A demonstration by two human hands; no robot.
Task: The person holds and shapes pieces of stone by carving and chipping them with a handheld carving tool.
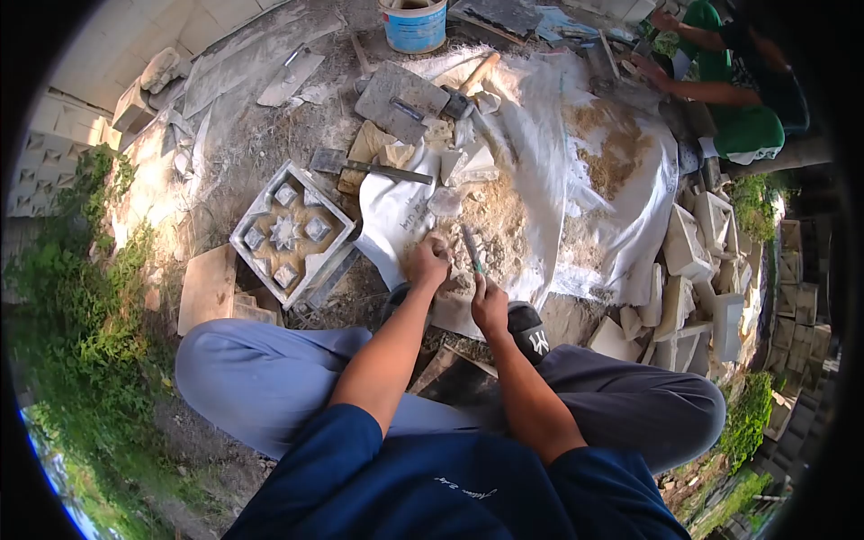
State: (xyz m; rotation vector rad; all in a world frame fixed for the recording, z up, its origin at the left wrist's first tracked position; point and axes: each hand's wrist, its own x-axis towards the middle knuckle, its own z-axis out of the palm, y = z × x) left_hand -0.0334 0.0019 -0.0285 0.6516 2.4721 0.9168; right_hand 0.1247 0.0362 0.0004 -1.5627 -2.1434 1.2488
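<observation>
My right hand [490, 306] is closed round the green grip of a slim, straight tool with a dark metal blade [472, 245]; whether it is a file or a chisel I cannot tell. Beside it, my left hand [430, 261] has its fingers curled together, and anything inside them is hidden. Both hands are over a white woven sack [390, 220] strewn with pale rubble and dust [500, 225]. Just beyond the left hand lies a pale stone chunk [445, 202]. A hammer-like tool [369, 167] with a flat dark head rests among broken stones [468, 166].
To the left, a square patterned mould or block [236, 241] leans on slabs. A blue bucket [415, 31] stands at the back, near a wooden-handled hammer [457, 103] and a trowel [290, 77]. Stone offcuts [688, 236] crowd the right side. Another person [747, 90] works at upper right.
</observation>
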